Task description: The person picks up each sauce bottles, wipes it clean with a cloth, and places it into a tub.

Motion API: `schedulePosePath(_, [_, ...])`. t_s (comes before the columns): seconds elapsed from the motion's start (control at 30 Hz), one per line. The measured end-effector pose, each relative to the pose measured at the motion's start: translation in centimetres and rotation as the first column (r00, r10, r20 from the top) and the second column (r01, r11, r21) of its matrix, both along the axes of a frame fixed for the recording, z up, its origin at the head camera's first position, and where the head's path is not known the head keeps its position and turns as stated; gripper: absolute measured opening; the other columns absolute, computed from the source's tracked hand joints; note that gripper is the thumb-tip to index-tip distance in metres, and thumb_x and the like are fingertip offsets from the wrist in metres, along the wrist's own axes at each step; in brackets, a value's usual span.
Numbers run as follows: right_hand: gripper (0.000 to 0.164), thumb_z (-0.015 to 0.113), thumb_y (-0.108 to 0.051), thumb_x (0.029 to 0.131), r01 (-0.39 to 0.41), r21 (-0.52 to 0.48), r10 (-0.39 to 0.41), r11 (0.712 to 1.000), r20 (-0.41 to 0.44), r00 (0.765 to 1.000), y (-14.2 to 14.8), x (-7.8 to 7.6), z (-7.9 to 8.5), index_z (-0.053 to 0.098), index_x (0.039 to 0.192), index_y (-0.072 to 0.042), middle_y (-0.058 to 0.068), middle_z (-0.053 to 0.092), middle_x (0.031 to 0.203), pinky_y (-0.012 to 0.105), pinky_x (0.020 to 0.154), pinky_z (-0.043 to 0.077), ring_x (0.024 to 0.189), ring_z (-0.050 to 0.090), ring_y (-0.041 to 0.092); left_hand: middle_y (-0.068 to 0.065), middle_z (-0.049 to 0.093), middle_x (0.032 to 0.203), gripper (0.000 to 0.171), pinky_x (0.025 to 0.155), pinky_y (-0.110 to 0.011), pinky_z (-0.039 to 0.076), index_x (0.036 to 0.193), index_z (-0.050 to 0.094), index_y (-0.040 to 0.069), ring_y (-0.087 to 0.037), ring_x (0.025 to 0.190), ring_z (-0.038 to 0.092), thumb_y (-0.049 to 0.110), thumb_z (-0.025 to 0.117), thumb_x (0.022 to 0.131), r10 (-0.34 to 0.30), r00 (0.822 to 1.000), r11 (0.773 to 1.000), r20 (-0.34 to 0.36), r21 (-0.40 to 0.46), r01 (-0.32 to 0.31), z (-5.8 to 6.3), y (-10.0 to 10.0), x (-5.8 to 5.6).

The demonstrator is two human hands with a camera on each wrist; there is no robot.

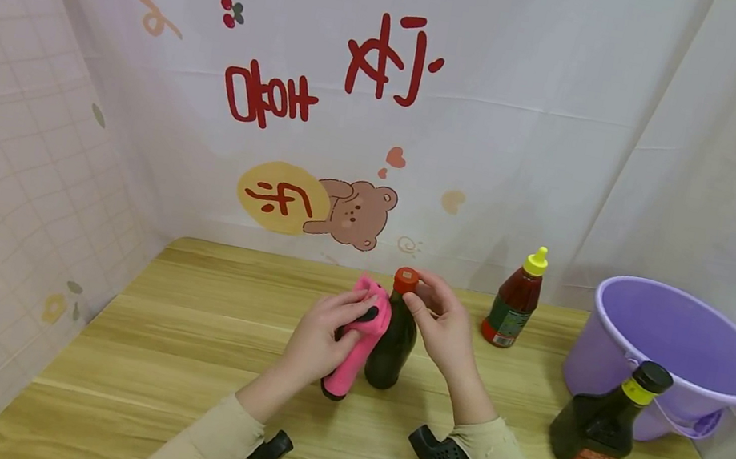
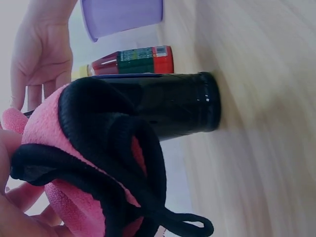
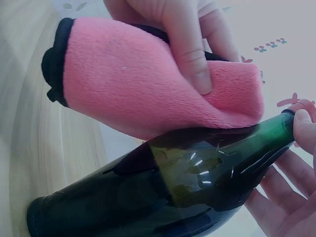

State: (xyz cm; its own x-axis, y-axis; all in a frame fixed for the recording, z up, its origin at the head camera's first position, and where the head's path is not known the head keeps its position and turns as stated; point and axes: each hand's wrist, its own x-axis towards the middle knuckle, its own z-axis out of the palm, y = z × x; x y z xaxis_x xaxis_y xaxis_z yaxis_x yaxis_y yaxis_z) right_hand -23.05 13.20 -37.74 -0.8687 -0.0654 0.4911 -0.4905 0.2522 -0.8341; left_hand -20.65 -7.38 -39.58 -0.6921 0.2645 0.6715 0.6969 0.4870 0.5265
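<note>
A pink plush cloth with black edging is gripped by my left hand, bunched between thumb and fingers. In the left wrist view a black loop hangs from the cloth's trim. Just right of it a dark green glass bottle stands upright on the table. My right hand pinches the bottle near its red cap, thumb on one side and fingers behind. The right wrist view has the cloth against the bottle's shoulder, with a liquid line visible through the glass.
A red sauce bottle with a yellow nozzle cap stands at the back right. Farther right are a purple bucket and, in front of it, a dark bottle with a black cap. A printed curtain hangs behind the wooden table.
</note>
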Motion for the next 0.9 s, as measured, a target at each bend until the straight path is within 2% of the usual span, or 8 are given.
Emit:
schedulePosePath(0.23, [0.038, 0.069, -0.014, 0.093, 0.017, 0.008, -0.016, 1.0, -0.006, 1.0, 0.0, 0.0, 0.0, 0.063, 0.129, -0.008, 0.018, 0.07, 0.11, 0.048, 0.093, 0.051, 0.105, 0.067, 0.029, -0.015, 0.064, 0.129, 0.047, 0.088, -0.05, 0.051, 0.125, 0.069, 0.007, -0.037, 0.112, 0.06, -0.006, 0.072, 0.08, -0.002, 1.0, 1.0, 0.006, -0.015, 0.002, -1.1, -0.5, 0.0])
schedulePosePath(0.4, [0.037, 0.07, -0.015, 0.093, 0.028, 0.019, -0.028, 0.999, -0.004, 1.0, 0.0, 0.0, 0.0, 0.063, 0.129, -0.008, 0.018, 0.071, 0.109, 0.049, 0.095, 0.05, 0.103, 0.067, 0.03, -0.015, 0.066, 0.124, 0.042, 0.088, -0.047, 0.05, 0.117, 0.073, 0.004, -0.034, 0.109, 0.062, -0.008, 0.072, 0.077, 0.002, 1.0, 0.999, -0.015, -0.038, -0.003, -1.8, -0.9, -0.2])
schedulePosePath(0.57, [0.038, 0.069, -0.014, 0.093, 0.03, 0.018, -0.03, 0.999, -0.003, 1.0, -0.1, 0.1, 0.1, 0.063, 0.129, -0.008, 0.019, 0.07, 0.11, 0.049, 0.095, 0.05, 0.105, 0.067, 0.03, -0.013, 0.069, 0.118, 0.032, 0.093, -0.045, 0.049, 0.105, 0.074, 0.003, -0.03, 0.109, 0.064, -0.01, 0.072, 0.075, -0.015, 1.0, 0.998, -0.024, -0.062, 0.013, -2.0, -1.1, -0.2])
schedulePosePath(0.73, [0.039, 0.07, -0.014, 0.093, 0.039, 0.027, -0.039, 0.999, 0.002, 0.999, -0.1, 0.1, 0.2, 0.062, 0.13, -0.007, 0.019, 0.07, 0.111, 0.049, 0.094, 0.051, 0.105, 0.067, 0.031, -0.014, 0.068, 0.122, 0.03, 0.097, -0.046, 0.047, 0.099, 0.073, 0.006, -0.029, 0.115, 0.062, -0.011, 0.072, 0.074, -0.037, 0.999, 0.994, 0.0, -0.101, 0.037, -2.0, -1.4, -0.3])
schedulePosePath(0.9, [0.037, 0.07, -0.015, 0.093, 0.03, 0.02, -0.03, 0.999, -0.004, 1.0, -0.1, 0.1, 0.1, 0.063, 0.129, -0.008, 0.018, 0.07, 0.11, 0.049, 0.093, 0.051, 0.104, 0.067, 0.03, -0.013, 0.07, 0.117, 0.028, 0.097, -0.045, 0.047, 0.094, 0.071, 0.008, -0.028, 0.116, 0.062, -0.011, 0.073, 0.074, -0.058, 0.998, 0.988, -0.007, -0.141, 0.057, -1.8, -1.7, -0.2])
